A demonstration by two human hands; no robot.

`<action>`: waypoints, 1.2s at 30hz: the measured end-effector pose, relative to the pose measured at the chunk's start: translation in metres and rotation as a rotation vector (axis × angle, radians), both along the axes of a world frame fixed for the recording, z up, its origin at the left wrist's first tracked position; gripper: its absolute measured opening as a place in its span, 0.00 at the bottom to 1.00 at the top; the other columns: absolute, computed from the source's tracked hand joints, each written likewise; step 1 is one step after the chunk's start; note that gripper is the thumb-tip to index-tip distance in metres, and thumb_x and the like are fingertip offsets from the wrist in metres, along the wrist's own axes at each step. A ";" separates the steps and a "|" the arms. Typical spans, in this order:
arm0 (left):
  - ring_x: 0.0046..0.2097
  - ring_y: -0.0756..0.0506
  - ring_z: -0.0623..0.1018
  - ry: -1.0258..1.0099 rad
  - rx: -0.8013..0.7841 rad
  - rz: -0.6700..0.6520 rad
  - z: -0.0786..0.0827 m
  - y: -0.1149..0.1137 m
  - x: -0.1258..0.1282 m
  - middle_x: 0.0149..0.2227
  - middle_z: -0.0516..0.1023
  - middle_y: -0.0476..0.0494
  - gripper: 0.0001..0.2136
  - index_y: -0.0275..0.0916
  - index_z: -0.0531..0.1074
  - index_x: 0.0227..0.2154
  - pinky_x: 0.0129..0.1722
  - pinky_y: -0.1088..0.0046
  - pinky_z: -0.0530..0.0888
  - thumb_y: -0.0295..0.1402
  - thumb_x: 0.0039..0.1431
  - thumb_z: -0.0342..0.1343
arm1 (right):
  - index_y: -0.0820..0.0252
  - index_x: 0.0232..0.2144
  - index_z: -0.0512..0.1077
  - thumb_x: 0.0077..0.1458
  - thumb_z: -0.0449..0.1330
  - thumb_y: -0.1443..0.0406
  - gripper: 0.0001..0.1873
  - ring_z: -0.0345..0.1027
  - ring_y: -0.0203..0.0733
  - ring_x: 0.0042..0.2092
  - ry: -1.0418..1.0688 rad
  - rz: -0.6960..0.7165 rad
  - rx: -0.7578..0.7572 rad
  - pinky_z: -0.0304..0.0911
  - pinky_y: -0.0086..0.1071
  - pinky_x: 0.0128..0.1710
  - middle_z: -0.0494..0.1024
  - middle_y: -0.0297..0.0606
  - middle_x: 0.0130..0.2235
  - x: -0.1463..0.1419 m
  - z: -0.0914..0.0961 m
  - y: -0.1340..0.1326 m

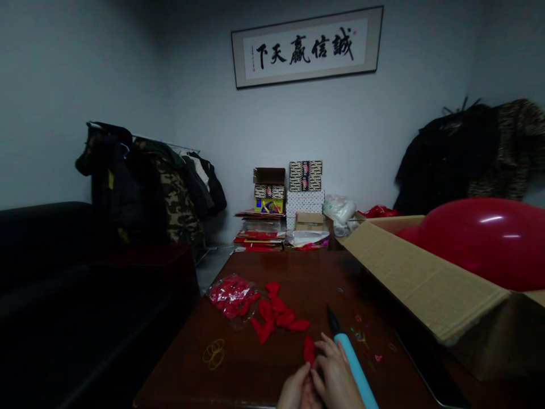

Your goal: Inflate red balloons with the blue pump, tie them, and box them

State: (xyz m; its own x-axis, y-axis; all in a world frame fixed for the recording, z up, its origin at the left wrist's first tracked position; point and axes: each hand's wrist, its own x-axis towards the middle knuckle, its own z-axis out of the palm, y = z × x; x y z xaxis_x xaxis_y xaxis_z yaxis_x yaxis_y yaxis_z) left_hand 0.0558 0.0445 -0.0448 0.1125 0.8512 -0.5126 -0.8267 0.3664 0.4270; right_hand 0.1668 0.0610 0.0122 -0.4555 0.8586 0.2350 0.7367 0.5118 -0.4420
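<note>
Near the front of the table, my left hand [298, 389] and my right hand [334, 375] are together, both closed with fingertips on the narrow end of a limp red balloon [309, 348]. The balloon's wide end points away from me. Under and beside my right hand lies a light blue balloon pump [355, 366] with a black nozzle; whether the hand touches it I cannot tell. Several more uninflated red balloons [279, 312] are scattered beyond my hands. A clear plastic bag [232, 294] holding red balloons lies to their left.
Thin yellowish loops [213, 353] lie at the table's left, small coloured bits [361, 336] right of the pump. A dark flat phone-like object [430, 369] rests beside an open cardboard box [426, 284] with large inflated red balloons [485, 241]. Boxes [305, 204] are stacked beyond the table.
</note>
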 end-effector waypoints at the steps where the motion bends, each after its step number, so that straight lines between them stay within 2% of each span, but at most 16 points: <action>1: 0.24 0.47 0.75 -0.006 -0.002 0.019 0.000 0.002 0.001 0.23 0.76 0.41 0.06 0.33 0.71 0.24 0.29 0.73 0.69 0.31 0.50 0.59 | 0.56 0.32 0.73 0.50 0.49 0.64 0.13 0.49 0.46 0.62 -0.005 0.001 -0.001 0.40 0.46 0.61 0.69 0.39 0.53 0.002 0.001 0.000; 3: 0.29 0.45 0.78 -0.020 -0.013 0.039 0.003 0.005 0.000 0.26 0.78 0.38 0.03 0.33 0.72 0.26 0.33 0.72 0.70 0.28 0.50 0.59 | 0.54 0.33 0.73 0.52 0.49 0.61 0.13 0.49 0.46 0.62 -0.008 -0.030 0.024 0.39 0.48 0.61 0.68 0.37 0.54 0.008 0.001 0.004; 5: 0.34 0.44 0.79 -0.018 -0.011 0.048 0.011 0.007 -0.004 0.30 0.80 0.38 0.04 0.33 0.73 0.29 0.35 0.71 0.71 0.28 0.50 0.59 | 0.54 0.38 0.72 0.54 0.48 0.56 0.16 0.48 0.48 0.62 -0.037 -0.137 0.090 0.37 0.51 0.61 0.66 0.40 0.56 0.016 -0.002 0.014; 7: 0.36 0.44 0.79 0.017 0.032 0.052 0.021 0.010 -0.010 0.33 0.80 0.40 0.06 0.35 0.73 0.31 0.35 0.71 0.71 0.29 0.49 0.60 | 0.60 0.42 0.71 0.51 0.50 0.53 0.22 0.47 0.54 0.62 -0.129 -0.292 0.147 0.36 0.56 0.60 0.64 0.49 0.57 0.026 -0.007 0.026; 9: 0.37 0.45 0.79 0.065 0.116 0.078 0.033 0.015 -0.016 0.36 0.80 0.40 0.07 0.36 0.73 0.32 0.35 0.72 0.71 0.30 0.48 0.61 | 0.67 0.43 0.71 0.47 0.53 0.51 0.28 0.47 0.61 0.62 -0.243 -0.413 0.141 0.37 0.60 0.58 0.62 0.57 0.57 0.035 -0.014 0.038; 11: 0.38 0.45 0.78 0.099 0.182 0.099 0.045 0.023 -0.020 0.38 0.80 0.40 0.08 0.36 0.73 0.32 0.36 0.72 0.72 0.31 0.48 0.62 | 0.70 0.41 0.72 0.45 0.54 0.49 0.31 0.48 0.64 0.61 -0.313 -0.463 0.101 0.38 0.62 0.57 0.64 0.60 0.56 0.040 -0.019 0.046; 14: 0.38 0.45 0.78 0.151 0.210 0.132 0.062 0.037 -0.023 0.39 0.80 0.39 0.08 0.36 0.73 0.30 0.36 0.71 0.72 0.31 0.47 0.63 | 0.66 0.37 0.74 0.44 0.53 0.47 0.30 0.50 0.64 0.60 -0.343 -0.473 0.081 0.39 0.62 0.56 0.67 0.58 0.53 0.042 -0.026 0.052; 18: 0.38 0.47 0.78 0.238 0.216 0.188 0.080 0.053 -0.029 0.42 0.79 0.39 0.09 0.36 0.72 0.30 0.36 0.71 0.73 0.30 0.45 0.64 | 0.65 0.36 0.75 0.44 0.54 0.48 0.28 0.51 0.64 0.60 -0.337 -0.467 0.074 0.38 0.62 0.56 0.69 0.57 0.52 0.038 -0.031 0.051; 21: 0.39 0.47 0.77 0.279 0.242 0.219 0.086 0.063 -0.036 0.43 0.78 0.39 0.07 0.36 0.73 0.29 0.36 0.72 0.73 0.29 0.45 0.64 | 0.65 0.36 0.74 0.44 0.54 0.51 0.25 0.51 0.62 0.60 -0.310 -0.442 0.077 0.38 0.61 0.57 0.69 0.55 0.52 0.036 -0.031 0.047; 28: 0.39 0.50 0.76 0.371 0.195 0.348 0.087 0.085 -0.063 0.48 0.76 0.38 0.09 0.36 0.75 0.32 0.34 0.76 0.72 0.30 0.46 0.63 | 0.60 0.41 0.71 0.48 0.51 0.53 0.23 0.45 0.54 0.63 -0.108 -0.222 0.089 0.35 0.55 0.61 0.64 0.46 0.57 0.035 -0.021 0.029; 31: 0.38 0.50 0.77 0.354 0.177 0.403 0.086 0.091 -0.069 0.47 0.76 0.40 0.10 0.37 0.74 0.33 0.34 0.76 0.72 0.30 0.46 0.63 | 0.60 0.44 0.69 0.47 0.53 0.54 0.25 0.42 0.54 0.64 -0.072 -0.102 0.056 0.34 0.54 0.62 0.61 0.46 0.59 0.036 -0.019 0.023; 36: 0.35 0.49 0.77 0.328 0.166 0.372 0.082 0.091 -0.068 0.42 0.78 0.38 0.10 0.36 0.74 0.33 0.29 0.77 0.72 0.32 0.46 0.63 | 0.59 0.43 0.70 0.44 0.54 0.55 0.24 0.39 0.56 0.64 -0.074 0.008 0.004 0.32 0.56 0.61 0.60 0.47 0.60 0.031 -0.016 0.016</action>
State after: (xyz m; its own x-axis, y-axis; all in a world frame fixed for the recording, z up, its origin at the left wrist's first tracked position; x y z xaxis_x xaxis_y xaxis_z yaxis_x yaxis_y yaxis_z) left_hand -0.0125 0.1358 0.0370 -0.3570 0.8757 -0.3251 -0.7009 -0.0211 0.7129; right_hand 0.1981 0.0772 -0.0038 -0.4784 0.8541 0.2040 0.7632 0.5194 -0.3844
